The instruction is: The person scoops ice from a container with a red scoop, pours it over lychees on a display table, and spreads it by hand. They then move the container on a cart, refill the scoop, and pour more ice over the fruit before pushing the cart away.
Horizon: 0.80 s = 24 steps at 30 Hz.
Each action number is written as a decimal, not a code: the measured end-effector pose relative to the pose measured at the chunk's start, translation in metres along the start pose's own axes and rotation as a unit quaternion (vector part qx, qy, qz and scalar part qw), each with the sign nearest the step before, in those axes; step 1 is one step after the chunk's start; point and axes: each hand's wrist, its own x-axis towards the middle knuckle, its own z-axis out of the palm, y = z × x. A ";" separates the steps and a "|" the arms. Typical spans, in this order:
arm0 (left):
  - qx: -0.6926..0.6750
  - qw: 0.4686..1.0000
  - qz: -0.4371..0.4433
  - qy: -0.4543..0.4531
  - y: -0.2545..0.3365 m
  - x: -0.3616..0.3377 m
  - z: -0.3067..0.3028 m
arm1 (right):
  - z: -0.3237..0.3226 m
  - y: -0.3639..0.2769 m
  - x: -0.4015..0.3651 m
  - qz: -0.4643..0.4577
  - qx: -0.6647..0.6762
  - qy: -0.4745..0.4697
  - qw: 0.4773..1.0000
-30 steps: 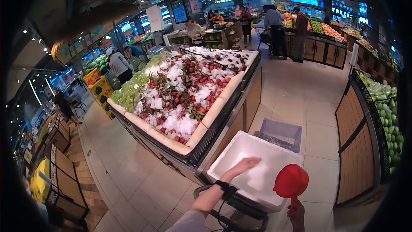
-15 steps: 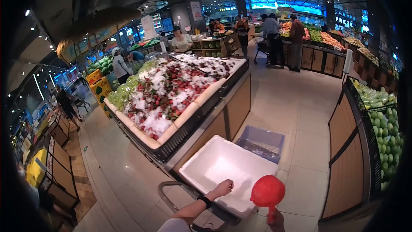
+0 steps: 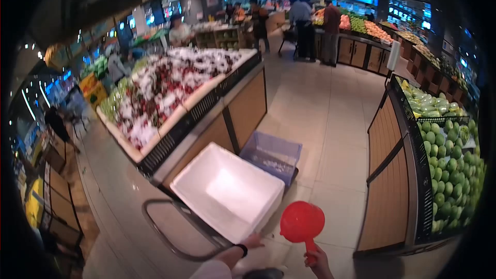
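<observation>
A red scoop [image 3: 302,221] is held upright by its handle in my right hand [image 3: 317,261], at the bottom of the view. My left hand [image 3: 254,242], with a black band at the wrist, is beside the near corner of a white foam box [image 3: 227,191]; its fingers are blurred. The box looks empty inside and rests by a cart with a curved grey handle. Just behind it is a blue-grey plastic crate [image 3: 271,156].
A display stand [image 3: 204,103] of red fruit on ice rises at the left. Another stand of green fruit [image 3: 449,170] is on the right. Several people are farther back, one in a dark red top [image 3: 331,23].
The view has swung right, so the stand and box sit farther left. My left hand has left the box's inside for its near corner. My right hand still holds the scoop.
</observation>
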 end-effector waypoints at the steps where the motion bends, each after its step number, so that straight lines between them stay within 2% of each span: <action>1: 0.005 1.000 -0.012 0.028 -0.007 0.007 0.014 | -0.011 0.008 0.012 -0.011 0.002 -0.002 1.000; 2: -0.010 0.999 -0.047 0.012 -0.024 0.020 0.038 | -0.011 0.006 0.012 -0.018 0.015 -0.001 1.000; 3: -0.035 0.993 -0.099 0.051 -0.002 -0.003 0.025 | -0.010 -0.001 0.009 -0.009 0.006 -0.014 1.000; 7: -0.075 0.976 -0.203 -0.031 0.006 -0.019 0.025 | 0.000 -0.027 0.012 0.011 -0.001 -0.007 1.000; 9: -0.117 0.973 -0.196 -0.020 -0.005 -0.021 0.038 | -0.004 -0.038 0.025 0.019 -0.017 -0.001 1.000; 10: -0.100 0.972 -0.206 0.061 -0.019 -0.010 0.063 | -0.004 -0.045 0.034 0.018 -0.031 -0.005 0.999; 11: -0.106 0.970 -0.212 0.057 -0.026 -0.009 0.067 | -0.002 -0.053 0.044 0.014 -0.044 -0.010 0.999; 12: -0.248 0.932 -0.246 0.102 -0.034 -0.006 0.068 | 0.004 -0.063 0.052 0.020 -0.058 -0.001 0.998; 13: -0.384 0.870 -0.273 0.147 -0.043 0.000 0.065 | 0.006 -0.071 0.064 0.024 -0.064 -0.004 0.998; 14: -0.456 0.821 -0.267 0.214 -0.051 0.007 0.075 | 0.008 -0.080 0.078 0.028 -0.080 -0.003 0.996; 15: -0.461 0.815 -0.273 0.221 -0.049 0.003 0.070 | 0.013 -0.089 0.094 0.032 -0.095 -0.005 0.995; 16: -0.620 0.688 -0.348 0.146 -0.045 -0.004 0.065 | 0.021 -0.099 0.110 0.039 -0.105 -0.003 0.994; 17: -0.748 0.525 -0.401 0.067 -0.037 -0.012 0.054 | 0.028 -0.110 0.126 0.043 -0.112 -0.015 0.993; 18: -0.778 0.444 -0.434 0.097 -0.030 -0.012 0.063 | 0.034 -0.118 0.144 0.054 -0.118 -0.006 0.992; 19: -0.909 0.376 -0.175 -0.030 -0.073 -0.014 0.122 | 0.039 -0.123 0.163 0.061 -0.119 -0.002 0.991; 20: -0.929 0.307 -0.161 0.125 -0.020 -0.021 0.068 | 0.038 -0.129 0.185 0.063 -0.135 -0.024 0.989; 21: -0.896 0.313 -0.297 0.102 -0.005 -0.031 0.022 | 0.047 -0.135 0.204 0.060 -0.176 -0.037 0.982; 22: -0.945 0.289 -0.097 0.119 -0.001 -0.043 0.008 | 0.043 -0.140 0.232 0.067 -0.201 -0.086 0.973; 23: -0.949 0.267 0.106 0.129 -0.003 -0.047 0.023 | 0.052 -0.147 0.249 0.073 -0.197 -0.088 0.974; 24: -0.962 0.227 -0.005 0.151 -0.022 -0.027 0.071 | 0.109 -0.161 0.231 0.059 -0.224 -0.035 0.972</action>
